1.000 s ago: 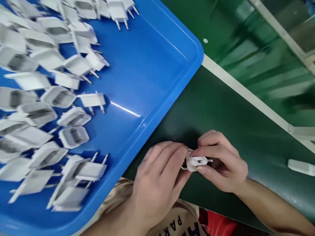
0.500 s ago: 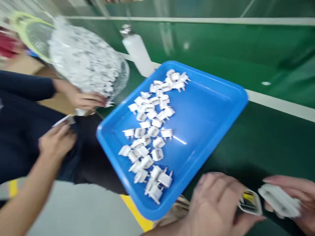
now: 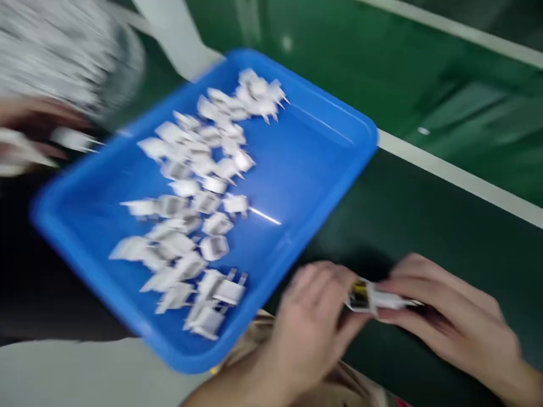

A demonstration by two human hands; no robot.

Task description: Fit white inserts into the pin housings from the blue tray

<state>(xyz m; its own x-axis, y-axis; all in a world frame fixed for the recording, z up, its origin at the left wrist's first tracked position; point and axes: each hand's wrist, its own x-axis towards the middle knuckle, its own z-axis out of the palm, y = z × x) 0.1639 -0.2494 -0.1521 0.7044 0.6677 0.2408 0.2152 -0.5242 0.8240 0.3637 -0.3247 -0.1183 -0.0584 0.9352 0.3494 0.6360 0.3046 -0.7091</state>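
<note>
Head view, blurred: both hands meet over a dark green table [image 3: 424, 226], just right of a blue tray [image 3: 335, 169]. Right hand [image 3: 458, 316] pinches a small white charger part [image 3: 377, 297] while left hand [image 3: 314, 322] closes fingers on its yellow-marked end. Many loose white plug pieces [image 3: 203, 198] remain in the tray, so much work seems left.

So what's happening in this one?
A person holds a small white plug part between both hands, left hand and right hand, over a dark green surface. Beside them, a blue tray holds many loose white plug pieces. At far left, another person's hand shows, blurred.
</note>
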